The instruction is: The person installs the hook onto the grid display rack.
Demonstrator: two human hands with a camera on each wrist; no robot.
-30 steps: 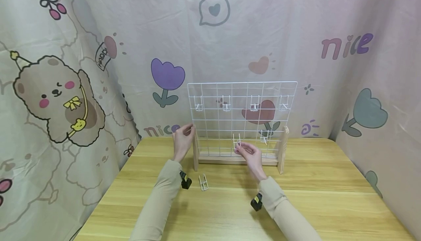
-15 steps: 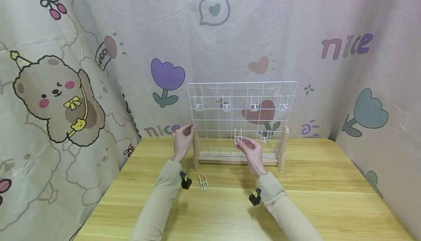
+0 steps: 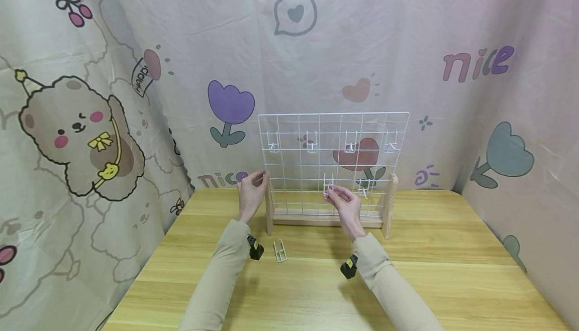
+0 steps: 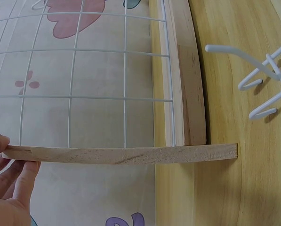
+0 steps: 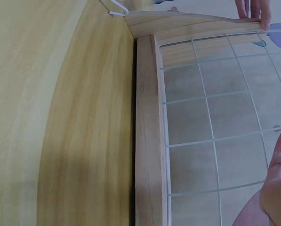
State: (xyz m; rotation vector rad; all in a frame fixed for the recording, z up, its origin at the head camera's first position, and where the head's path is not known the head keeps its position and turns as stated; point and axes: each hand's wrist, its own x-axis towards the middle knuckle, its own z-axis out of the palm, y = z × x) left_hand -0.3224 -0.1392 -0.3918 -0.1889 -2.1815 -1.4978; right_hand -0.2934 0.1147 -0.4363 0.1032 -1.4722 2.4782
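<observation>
A white wire grid panel (image 3: 334, 113) stands upright in a wooden base (image 3: 307, 219) with two side posts. My left hand (image 3: 251, 195) pinches the upper end of the left post (image 4: 121, 155), thumb on one side and fingers on the other in the left wrist view. Between the thumb and fingers of my right hand (image 3: 347, 208) is a white wire hook (image 3: 328, 183), its two prongs pointing up in front of the grid's lower middle. Whether its prongs touch the grid wires I cannot tell. In the right wrist view the right hand (image 5: 277, 188) shows at the edge and the held hook is hidden.
Several similar hooks hang in a row on the upper grid, one of them at the far right (image 3: 390, 146). Another hung hook (image 3: 364, 190) is lower right. A loose hook (image 3: 280, 251) lies on the wooden table (image 3: 289, 296). A printed curtain (image 3: 298, 70) stands behind.
My right hand has raised the hook a little along the front of the grid, shifting it slightly right. The left hand has kept its place on the post.
</observation>
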